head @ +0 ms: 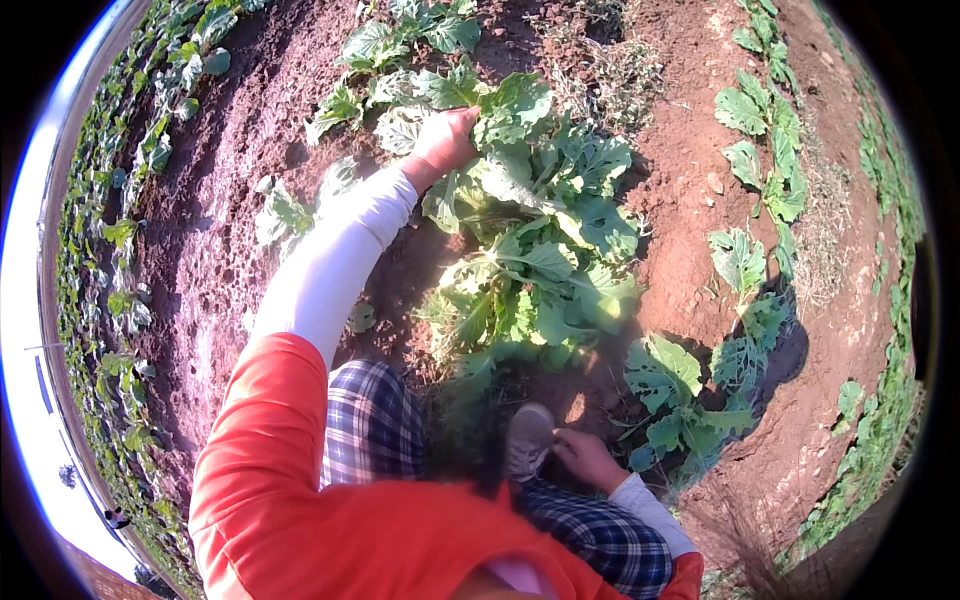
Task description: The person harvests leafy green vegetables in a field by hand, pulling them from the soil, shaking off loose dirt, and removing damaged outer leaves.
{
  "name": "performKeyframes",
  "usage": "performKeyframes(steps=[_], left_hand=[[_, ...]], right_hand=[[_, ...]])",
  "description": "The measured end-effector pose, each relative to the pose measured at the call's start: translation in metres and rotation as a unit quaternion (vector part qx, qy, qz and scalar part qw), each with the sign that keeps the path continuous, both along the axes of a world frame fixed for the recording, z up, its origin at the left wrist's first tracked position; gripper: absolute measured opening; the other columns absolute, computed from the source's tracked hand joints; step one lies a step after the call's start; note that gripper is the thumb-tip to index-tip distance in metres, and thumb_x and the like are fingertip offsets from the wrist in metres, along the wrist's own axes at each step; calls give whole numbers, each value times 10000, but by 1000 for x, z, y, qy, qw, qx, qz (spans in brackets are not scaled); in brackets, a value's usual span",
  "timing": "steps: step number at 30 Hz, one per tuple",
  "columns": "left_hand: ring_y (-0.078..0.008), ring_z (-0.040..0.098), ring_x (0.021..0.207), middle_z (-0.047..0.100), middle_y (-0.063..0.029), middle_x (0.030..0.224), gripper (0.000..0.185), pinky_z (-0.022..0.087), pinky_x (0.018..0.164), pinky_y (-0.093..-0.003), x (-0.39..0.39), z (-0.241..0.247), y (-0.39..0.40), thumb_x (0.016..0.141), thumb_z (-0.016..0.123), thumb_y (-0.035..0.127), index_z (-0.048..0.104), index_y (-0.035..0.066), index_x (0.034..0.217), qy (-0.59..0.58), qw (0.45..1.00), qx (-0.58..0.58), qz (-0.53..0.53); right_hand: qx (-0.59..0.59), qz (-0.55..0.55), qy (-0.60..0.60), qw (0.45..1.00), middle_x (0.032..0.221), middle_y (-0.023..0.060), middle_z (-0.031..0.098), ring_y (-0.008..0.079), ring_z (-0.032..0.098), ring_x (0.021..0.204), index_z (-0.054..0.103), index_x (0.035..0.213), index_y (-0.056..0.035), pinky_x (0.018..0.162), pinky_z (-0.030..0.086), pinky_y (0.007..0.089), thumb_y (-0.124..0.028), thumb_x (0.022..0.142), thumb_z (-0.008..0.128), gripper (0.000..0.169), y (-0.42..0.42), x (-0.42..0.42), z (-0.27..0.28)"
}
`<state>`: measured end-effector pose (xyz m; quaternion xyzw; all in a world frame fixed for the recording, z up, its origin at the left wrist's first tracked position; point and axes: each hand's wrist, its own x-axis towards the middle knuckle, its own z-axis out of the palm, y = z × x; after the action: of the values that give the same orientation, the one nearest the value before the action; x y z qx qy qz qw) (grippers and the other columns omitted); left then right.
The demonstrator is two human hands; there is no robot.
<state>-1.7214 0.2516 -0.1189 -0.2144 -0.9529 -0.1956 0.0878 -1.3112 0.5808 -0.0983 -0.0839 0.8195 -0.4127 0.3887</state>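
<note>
My left hand (448,142) reaches forward with its fingers closed around the edge of a leafy green plant (514,109), at a leaf or stem; the exact grip is hidden. Below and right of it lies a dense heap of broad green leaves (540,262), many full of holes, some yellowish. Low in the view, my right hand (589,457) is beside my grey shoe (529,439), its fingers bent near the laces; whether it holds anything cannot be told. A leafy plant with holed leaves (686,397) stands just right of that hand.
Reddish-brown soil (675,225) runs between curved rows of leafy plants. One row (776,150) is to the right, another (124,300) at the far left. Dry weeds (615,82) lie beyond the heap. My knee in plaid trousers (371,420) is close to the leaves.
</note>
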Motion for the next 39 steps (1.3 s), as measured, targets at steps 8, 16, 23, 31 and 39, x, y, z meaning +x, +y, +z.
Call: performKeyframes(steps=[8,16,23,31,39], left_hand=[[-320,596,824,631,-150,829,345,478,759,-381,7,14,8,708,673,261,595,64,981,-74,986,104,110],[-334,600,879,624,-195,914,302,471,767,-348,-76,11,-50,741,617,238,589,-5,918,-57,905,150,394],[-321,559,993,573,-224,1028,516,432,838,-375,-125,-14,-83,795,540,389,534,-39,1083,-102,907,-66,403],[-334,630,707,635,-213,764,378,498,654,-402,-133,-26,-98,697,615,328,634,-35,803,-26,921,44,387],[-329,581,794,592,-159,803,406,477,717,-386,-63,44,-60,685,694,332,539,5,868,70,988,23,137]], right_hand=[[36,-9,-56,998,884,183,610,334,600,811,563,1060,-37,698,475,381,-189,806,586,297,0,1,1],[40,-9,-85,996,929,193,606,347,594,857,560,1067,-45,740,471,384,-202,814,575,298,-7,-7,8],[54,-27,-125,990,942,198,604,342,598,851,555,1076,-46,732,476,379,-206,818,570,303,5,0,15],[48,-42,-117,991,932,191,610,319,617,825,553,1094,-53,723,485,359,-185,821,568,304,7,14,10],[69,-15,-98,993,894,197,608,363,584,830,577,1033,-40,716,467,413,-195,803,563,278,2,6,15]])
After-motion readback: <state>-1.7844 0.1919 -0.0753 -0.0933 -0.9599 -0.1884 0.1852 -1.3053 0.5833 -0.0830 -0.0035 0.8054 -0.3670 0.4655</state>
